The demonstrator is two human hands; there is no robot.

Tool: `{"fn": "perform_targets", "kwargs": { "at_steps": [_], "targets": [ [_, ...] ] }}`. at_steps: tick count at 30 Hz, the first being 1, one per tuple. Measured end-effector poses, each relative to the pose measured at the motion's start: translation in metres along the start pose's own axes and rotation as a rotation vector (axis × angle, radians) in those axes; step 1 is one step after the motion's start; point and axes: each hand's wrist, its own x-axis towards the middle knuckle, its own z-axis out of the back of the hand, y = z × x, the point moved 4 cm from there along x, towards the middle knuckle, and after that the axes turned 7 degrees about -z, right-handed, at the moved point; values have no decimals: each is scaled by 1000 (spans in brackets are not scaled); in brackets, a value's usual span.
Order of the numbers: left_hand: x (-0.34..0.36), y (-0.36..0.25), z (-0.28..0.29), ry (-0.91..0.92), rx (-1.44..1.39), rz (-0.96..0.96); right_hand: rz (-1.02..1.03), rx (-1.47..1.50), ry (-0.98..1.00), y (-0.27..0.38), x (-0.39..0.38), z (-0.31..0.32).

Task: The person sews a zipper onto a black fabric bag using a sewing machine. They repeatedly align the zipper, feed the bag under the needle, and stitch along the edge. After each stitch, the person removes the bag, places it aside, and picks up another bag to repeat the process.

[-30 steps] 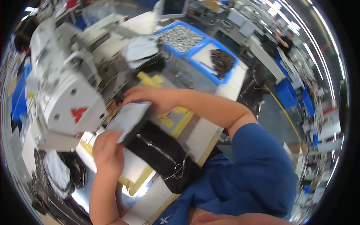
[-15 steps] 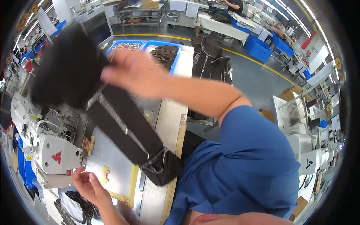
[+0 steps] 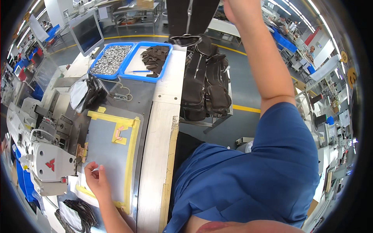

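Note:
High up, my right hand (image 3: 243, 11) reaches to the top edge of the view, its fingers cut off. Beside it hangs a black fabric strap piece (image 3: 180, 17) with a light seam or cord down its middle, its upper end out of view. Below is a pile of similar black strap pieces (image 3: 194, 91) on a low stand right of the table. Loosely curled with its fingers apart, my left hand (image 3: 97, 180) is empty over the yellow-taped plate (image 3: 105, 145) of the sewing machine (image 3: 48, 161).
Two blue trays stand at the table's far end, one with metal rings (image 3: 112, 58), the other with dark fabric tabs (image 3: 155, 58). A dark bundle with a white patch (image 3: 83, 93) lies behind the plate; another (image 3: 74, 217) sits at lower left. A monitor (image 3: 87, 33) stands at far left.
My right hand and the black strap piece have swung from over the sewing machine up and right, above the pile. The trays and plate are uncovered. My left hand has barely moved.

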Motion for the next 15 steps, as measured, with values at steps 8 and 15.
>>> {"fn": "perform_targets", "kwargs": {
  "at_steps": [8, 15],
  "targets": [
    [5, 21, 2, 3, -30, 69, -86, -111, -210, -11, -11, 59],
    [3, 19, 0, 30, 51, 87, -296, -540, -534, -153, -13, 181]
  ]
}}
